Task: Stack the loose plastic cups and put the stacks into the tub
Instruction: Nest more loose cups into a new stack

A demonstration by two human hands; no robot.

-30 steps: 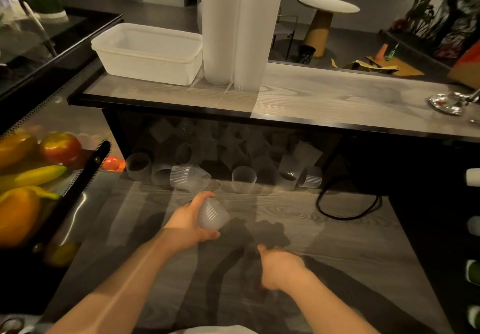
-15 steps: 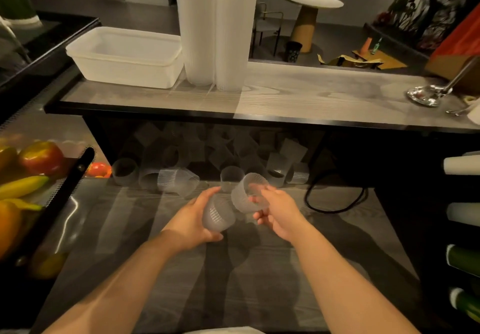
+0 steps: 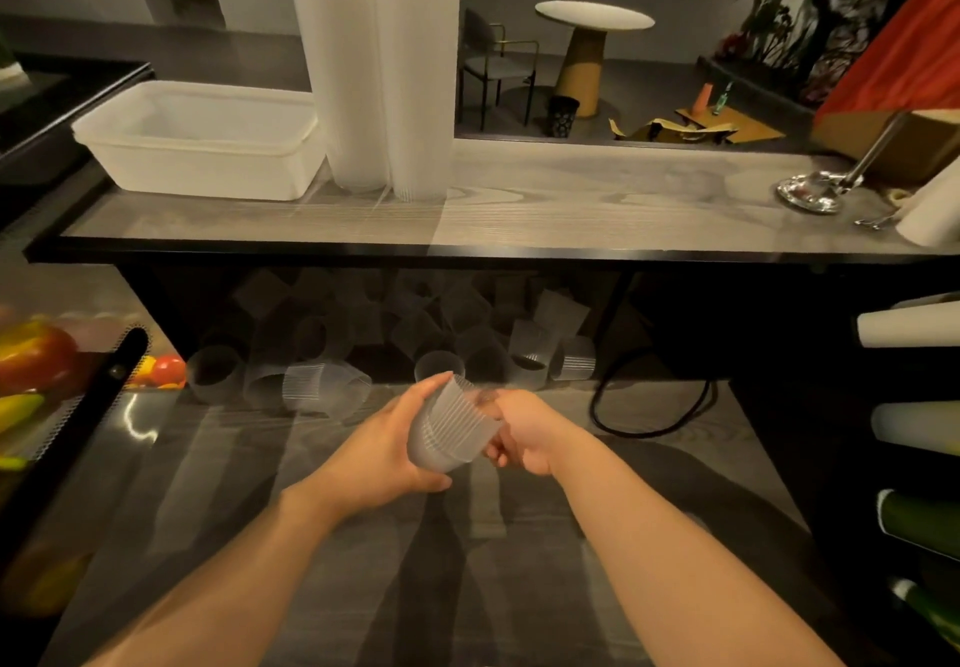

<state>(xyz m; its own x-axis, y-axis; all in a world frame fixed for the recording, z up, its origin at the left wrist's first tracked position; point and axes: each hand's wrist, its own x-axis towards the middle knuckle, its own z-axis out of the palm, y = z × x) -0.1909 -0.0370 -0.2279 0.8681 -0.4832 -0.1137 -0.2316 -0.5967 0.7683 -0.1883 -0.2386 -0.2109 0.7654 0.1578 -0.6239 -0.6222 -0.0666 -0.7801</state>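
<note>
Holding: left hand (image 3: 387,451) wraps the nested cups (image 3: 451,430); right hand (image 3: 522,432) pinches their rim.
Axis: tilted, mouth up-right, base toward the left palm.

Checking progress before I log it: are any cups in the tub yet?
No, the tub on the shelf shows a bare white inside, and loose cups lie on the counter below.

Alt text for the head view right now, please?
Both hands, left hand and right hand, hold nested clear cups over a grey counter. More loose cups lie behind; a white tub sits on the shelf above.
</note>
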